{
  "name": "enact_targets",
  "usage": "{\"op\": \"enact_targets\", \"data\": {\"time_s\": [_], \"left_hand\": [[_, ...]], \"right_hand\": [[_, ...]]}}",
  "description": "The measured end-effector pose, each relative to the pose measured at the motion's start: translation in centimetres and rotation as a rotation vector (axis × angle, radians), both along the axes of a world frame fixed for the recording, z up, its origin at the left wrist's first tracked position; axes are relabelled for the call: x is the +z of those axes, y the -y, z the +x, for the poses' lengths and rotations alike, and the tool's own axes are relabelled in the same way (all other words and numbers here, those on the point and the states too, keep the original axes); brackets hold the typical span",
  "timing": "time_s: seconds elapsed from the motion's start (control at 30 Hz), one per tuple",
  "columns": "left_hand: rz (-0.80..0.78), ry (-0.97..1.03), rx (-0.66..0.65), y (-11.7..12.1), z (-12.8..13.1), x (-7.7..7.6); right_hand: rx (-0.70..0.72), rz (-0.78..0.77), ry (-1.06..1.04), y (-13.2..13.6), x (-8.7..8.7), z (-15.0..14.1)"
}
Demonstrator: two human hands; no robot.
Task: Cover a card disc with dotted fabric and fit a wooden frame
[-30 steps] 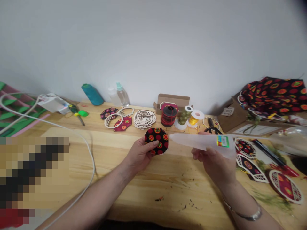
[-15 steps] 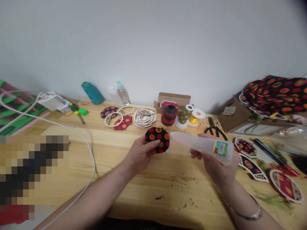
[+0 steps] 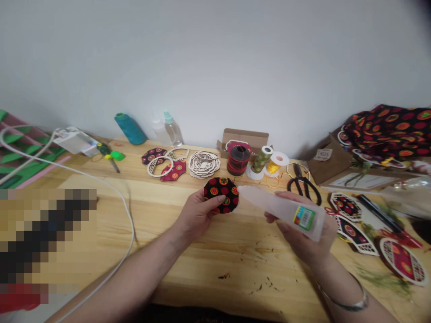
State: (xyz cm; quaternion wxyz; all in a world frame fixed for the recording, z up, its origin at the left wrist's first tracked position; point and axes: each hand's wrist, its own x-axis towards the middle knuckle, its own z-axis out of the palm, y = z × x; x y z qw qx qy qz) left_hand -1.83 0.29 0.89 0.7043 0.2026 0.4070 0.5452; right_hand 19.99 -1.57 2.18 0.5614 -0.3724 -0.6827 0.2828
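While the left hand (image 3: pixel 195 214) pinches a patch (image 3: pixel 224 188) above the middle of the table (image 3: pixel 195 273), the right hand (image 3: pixel 303 242) grasps a bottle (image 3: pixel 283 207), its nozzle (image 3: pixel 245 192) just beside the patch, contact unclear. Beyond, shears (image 3: pixel 296 170), spools (image 3: pixel 259 162) and frames (image 3: pixel 204 165) sit toward the back edge.

The person's left hand (image 3: pixel 198 210) and right hand (image 3: pixel 305 246) are bare, as are both forearms (image 3: pixel 141 269). A shiny, silver-coloured bracelet (image 3: pixel 358 306), a curved band, circles the right wrist. Well left of the bracelet, dark clothing (image 3: pixel 198 312) shows faint, unreadable marks.
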Motion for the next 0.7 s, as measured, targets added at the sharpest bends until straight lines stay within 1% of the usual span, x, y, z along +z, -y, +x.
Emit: {"op": "enact_targets", "data": {"time_s": [0.17,0.37,0.43,0.57,0.7], "left_hand": [[0.008,-0.009,0.005,0.0,0.0,-0.1],[0.041,-0.014,-0.018,0.0,-0.1,-0.4],[0.047,-0.029,-0.021,0.0,-0.1,-0.4],[0.055,-0.068,-0.027,0.0,-0.1,-0.4],[0.049,-0.096,-0.03,0.0,-0.2,-0.5]], "right_hand": [[0.019,0.046,0.059,-0.1,-0.3,0.2],[-0.03,0.134,0.114,-0.1,-0.5,0.2],[-0.05,0.171,0.145,-0.1,-0.2,0.0],[-0.051,0.258,0.235,0.1,1.0,-0.4],[-0.041,0.285,0.283,0.2,1.7,-0.7]]}}
